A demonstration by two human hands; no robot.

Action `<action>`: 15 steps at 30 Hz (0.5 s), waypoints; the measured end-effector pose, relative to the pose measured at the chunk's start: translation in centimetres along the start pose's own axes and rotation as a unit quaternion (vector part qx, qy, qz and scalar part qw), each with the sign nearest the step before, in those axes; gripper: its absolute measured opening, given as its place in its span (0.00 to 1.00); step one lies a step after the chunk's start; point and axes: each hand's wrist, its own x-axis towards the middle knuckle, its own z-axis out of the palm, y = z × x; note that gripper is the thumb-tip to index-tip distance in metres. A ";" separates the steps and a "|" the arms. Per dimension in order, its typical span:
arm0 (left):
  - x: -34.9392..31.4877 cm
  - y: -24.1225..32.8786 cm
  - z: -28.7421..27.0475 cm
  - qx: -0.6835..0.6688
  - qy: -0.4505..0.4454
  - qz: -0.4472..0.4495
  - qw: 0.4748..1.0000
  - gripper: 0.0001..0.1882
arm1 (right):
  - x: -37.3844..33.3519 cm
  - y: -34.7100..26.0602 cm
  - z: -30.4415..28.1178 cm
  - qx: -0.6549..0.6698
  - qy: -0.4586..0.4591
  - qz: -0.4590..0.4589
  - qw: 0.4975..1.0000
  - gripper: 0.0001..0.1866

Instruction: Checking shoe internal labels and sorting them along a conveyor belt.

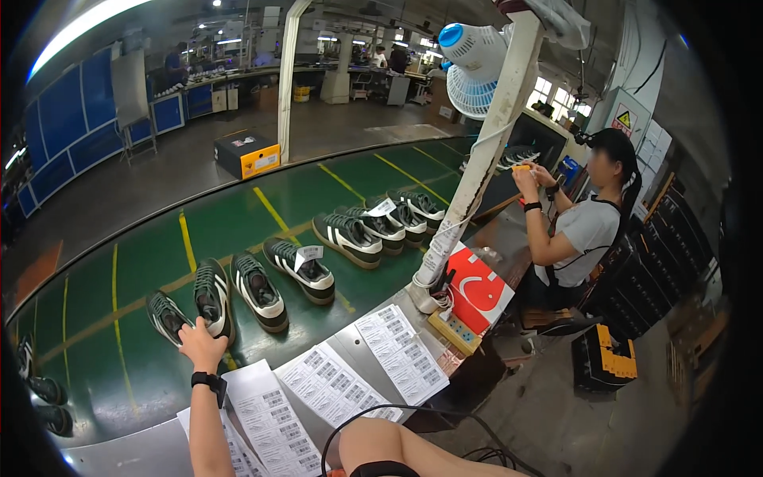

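My left hand (203, 346), with a black band on its wrist, is closed at the heel of a dark green sneaker (211, 296) with white stripes. Its fingertips reach to the shoe's opening. Just left of that shoe lies a matching sneaker (167, 315), its heel partly behind my fingers. To the right stand another sneaker (258, 292) and one with a white label (308, 256) stuck in its opening. My right hand is out of view; a bare limb (413, 449) shows at the lower edge, with no fingers visible.
Several sneakers (350, 238) stand farther along the green conveyor (143, 254). White barcode label sheets (334, 381) lie on the metal ledge. A pole (477, 151) with a fan, a red box (477, 290), a power strip (455, 330) and a co-worker (584, 222) are at right.
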 end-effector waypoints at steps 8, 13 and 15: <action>0.1 0.7 0.0 -0.014 0.025 0.029 0.999 0.30 | 2.7 0.2 -2.9 -0.106 -0.143 -0.044 0.983 0.07; -0.6 0.6 0.3 -0.017 0.049 0.070 0.996 0.32 | 2.8 -0.4 -3.9 -0.170 -0.144 0.010 0.975 0.07; -0.9 -0.7 0.2 -0.014 0.057 0.084 0.995 0.31 | 3.9 2.0 -2.4 -0.157 -0.120 -0.044 0.979 0.07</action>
